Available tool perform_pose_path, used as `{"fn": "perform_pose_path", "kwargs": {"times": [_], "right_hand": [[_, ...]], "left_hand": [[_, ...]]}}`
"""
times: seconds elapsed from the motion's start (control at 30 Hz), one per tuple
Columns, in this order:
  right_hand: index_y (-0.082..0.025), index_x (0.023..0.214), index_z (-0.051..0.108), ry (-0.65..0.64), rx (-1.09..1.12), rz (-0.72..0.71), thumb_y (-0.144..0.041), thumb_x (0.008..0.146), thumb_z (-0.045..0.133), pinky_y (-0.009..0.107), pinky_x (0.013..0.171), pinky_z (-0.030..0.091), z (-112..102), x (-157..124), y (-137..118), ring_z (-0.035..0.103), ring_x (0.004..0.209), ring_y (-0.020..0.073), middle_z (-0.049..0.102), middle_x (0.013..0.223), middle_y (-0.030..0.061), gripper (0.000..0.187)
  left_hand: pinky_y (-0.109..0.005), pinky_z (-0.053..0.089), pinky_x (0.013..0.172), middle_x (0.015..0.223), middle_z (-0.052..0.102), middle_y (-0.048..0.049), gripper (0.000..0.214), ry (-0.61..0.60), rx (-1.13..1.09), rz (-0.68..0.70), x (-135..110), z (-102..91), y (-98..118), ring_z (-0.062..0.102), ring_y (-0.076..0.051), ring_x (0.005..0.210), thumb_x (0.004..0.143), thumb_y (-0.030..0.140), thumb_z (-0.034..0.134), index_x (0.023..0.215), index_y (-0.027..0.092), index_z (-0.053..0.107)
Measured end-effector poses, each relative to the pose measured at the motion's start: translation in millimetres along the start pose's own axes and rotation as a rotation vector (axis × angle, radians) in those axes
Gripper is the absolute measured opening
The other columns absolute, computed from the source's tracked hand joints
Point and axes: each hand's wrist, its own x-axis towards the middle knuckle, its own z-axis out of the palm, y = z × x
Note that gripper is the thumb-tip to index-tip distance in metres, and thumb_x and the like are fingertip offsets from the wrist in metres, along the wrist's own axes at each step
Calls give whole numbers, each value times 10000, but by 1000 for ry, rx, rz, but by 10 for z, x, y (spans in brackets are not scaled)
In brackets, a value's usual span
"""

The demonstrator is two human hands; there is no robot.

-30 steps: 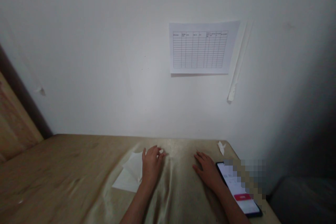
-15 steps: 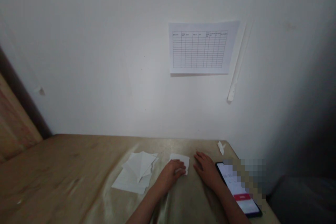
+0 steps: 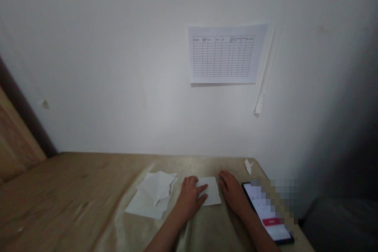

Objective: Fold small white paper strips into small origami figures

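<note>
A small white square of paper (image 3: 212,193) lies on the brown-covered table between my two hands. My left hand (image 3: 191,193) rests at its left edge, with the thumb and index finger stretched onto the paper and the other fingers beside it. Just right of the sheet, my right hand (image 3: 230,187) lies on the table with fingers extended and nothing in them. A pile of white paper sheets (image 3: 150,197), the top one creased, sits left of my left hand.
A phone (image 3: 270,216) with a lit screen lies right of my right forearm. Near the table's far right corner is a scrap of white paper (image 3: 248,166). A printed table sheet (image 3: 226,55) hangs on the white wall (image 3: 118,67) behind the table (image 3: 73,189).
The paper square now lies farther right and nearer to me, with more of it showing. My left hand has shifted left and its fingers have spread. The right hand has barely moved.
</note>
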Motion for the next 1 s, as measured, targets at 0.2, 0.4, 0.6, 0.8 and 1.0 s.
{"fn": "perform_pose_path", "kwargs": {"times": [0.2, 0.4, 0.6, 0.8, 1.0], "right_hand": [[-164, 1478, 481, -39, -17, -170, -250, 1011, 283, 482, 1258, 289, 124, -93, -306, 384, 1478, 221, 452, 1564, 96, 514], [-167, 1513, 425, -210, -78, -246, -266, 1024, 293, 469, 1273, 237, 55, -163, -448, 363, 1488, 202, 406, 1588, 86, 516], [-245, 1544, 364, -272, -128, -191, -342, 1042, 290, 483, 1270, 194, -70, -169, -444, 277, 1525, 206, 321, 1634, 62, 517], [-356, 1527, 378, -278, -158, -155, -393, 1047, 324, 519, 1260, 161, -146, -184, -387, 213, 1546, 225, 257, 1664, 56, 484], [-364, 1533, 363, -311, -127, -167, -374, 1043, 318, 491, 1268, 141, -190, -180, -344, 204, 1549, 198, 223, 1675, 25, 492]], "left_hand": [[-594, 331, 1181, 1394, 578, -116, 413, 42, 79, -1, -45, 169, 47, 498, -289, 1344, 1002, 280, 482, 1405, 291, 568], [-579, 299, 1219, 1563, 477, -88, 469, -49, 93, 76, -57, 184, -48, 416, -260, 1458, 1044, 337, 384, 1504, 264, 438], [-552, 298, 1224, 1612, 405, -61, 483, -99, 82, 116, -90, 52, -158, 362, -243, 1497, 1058, 397, 348, 1528, 295, 400], [-524, 294, 1234, 1617, 394, -38, 480, -123, 64, 151, -146, -53, -267, 354, -224, 1503, 1057, 436, 361, 1524, 331, 401], [-499, 309, 1234, 1584, 450, -59, 479, -76, 53, 149, -169, -9, -315, 404, -224, 1474, 1046, 404, 402, 1511, 297, 434]]}}
